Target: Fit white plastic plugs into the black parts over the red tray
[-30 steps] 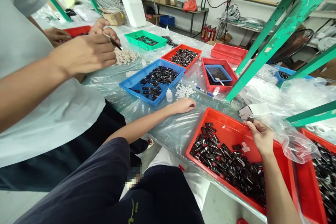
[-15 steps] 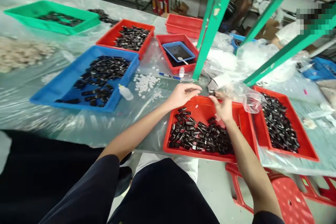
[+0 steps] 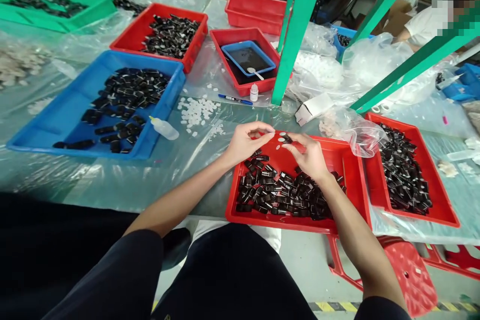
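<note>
Over the back of the red tray (image 3: 352, 160), my right hand (image 3: 310, 157) pinches a small black part (image 3: 287, 138) between thumb and fingers. My left hand (image 3: 247, 144) faces it, thumb and fingertips pressed together; whatever lies between them is too small to make out. A short gap separates the left fingertips from the black part. Small pale discs show in that gap. Beneath both hands, many glossy black parts (image 3: 277, 192) lie loose in the tray, my right forearm hiding some of them.
Left stand a blue tray (image 3: 48, 110) of black parts, a squeeze bottle (image 3: 165, 129) and scattered white pieces (image 3: 197, 111). A pen (image 3: 235, 99), small bottle (image 3: 254, 93) and green post (image 3: 296, 45) lie beyond. Another red tray (image 3: 444, 210) is at right, above a red stool (image 3: 410, 275).
My right hand has moved left and a little down, bringing the black part closer to my left fingertips. The view has shifted slightly downward, and more of the floor shows.
</note>
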{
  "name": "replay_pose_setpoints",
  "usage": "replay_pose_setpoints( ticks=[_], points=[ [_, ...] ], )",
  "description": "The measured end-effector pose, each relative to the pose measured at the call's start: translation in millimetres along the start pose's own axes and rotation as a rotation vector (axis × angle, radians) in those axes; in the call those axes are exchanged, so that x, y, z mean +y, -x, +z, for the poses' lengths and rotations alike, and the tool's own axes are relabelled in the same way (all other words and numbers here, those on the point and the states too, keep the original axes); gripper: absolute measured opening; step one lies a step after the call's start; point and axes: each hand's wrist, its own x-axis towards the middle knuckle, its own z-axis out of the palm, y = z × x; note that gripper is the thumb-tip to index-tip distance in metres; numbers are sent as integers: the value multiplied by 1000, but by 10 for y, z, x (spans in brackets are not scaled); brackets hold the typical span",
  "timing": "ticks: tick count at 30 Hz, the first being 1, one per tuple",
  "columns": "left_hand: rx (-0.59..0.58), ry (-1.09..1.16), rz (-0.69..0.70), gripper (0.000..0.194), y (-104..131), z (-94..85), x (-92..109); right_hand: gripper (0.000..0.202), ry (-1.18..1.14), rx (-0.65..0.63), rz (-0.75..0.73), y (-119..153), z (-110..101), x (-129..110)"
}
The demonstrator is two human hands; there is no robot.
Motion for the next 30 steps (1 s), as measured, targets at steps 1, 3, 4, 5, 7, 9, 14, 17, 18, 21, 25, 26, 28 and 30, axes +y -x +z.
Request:
replay_pose_setpoints(
  ticks=[1, 3, 4, 5, 7, 9, 14, 17, 18, 21, 25, 26, 28, 30],
  points=[
    [-4, -6, 11, 17, 1, -2, -2, 29, -25, -18, 3, 2, 19, -11],
    [-9, -19, 32, 16, 4, -4, 3, 28, -97, -62, 13, 10, 61, -39],
    [-10, -25, 44, 15, 7, -4, 10, 29, -133, -80, 21, 16, 81, -53],
    [-11, -29, 58, 15, 11, -4, 20, 29, -159, -91, 33, 23, 98, -66],
    [-11, -32, 83, 12, 21, -2, 37, 30, -174, -102, 55, 35, 118, -81],
    [0, -27, 99, 9, 30, -1, 39, 30, -159, -103, 66, 41, 118, -83],
    [68, -53, 111, 13, 34, -8, -16, 28, -92, -103, 77, 45, 96, -77],
    [32, -66, 104, 10, 38, -17, -9, 28, -56, -118, 66, 73, 89, -77],
    [13, -56, 81, 9, 38, -23, -2, 29, -41, -119, 62, 87, 85, -65],
    [-62, 4, 3, 11, 27, -63, 13, 31, 11, -113, 56, 118, 74, 34],
    [-204, 7, -46, 18, 22, -142, 42, 28, 75, -76, 80, 125, 63, 170],
    [-230, 3, -58, 18, 26, -156, 53, 25, 84, -74, 92, 125, 58, 181],
    [-264, 0, -70, 18, 32, -174, 75, 22, 91, -75, 120, 125, 50, 175],
    [-302, -12, -63, 17, 32, -183, 86, 23, 98, -72, 141, 121, 46, 155]
  ],
)
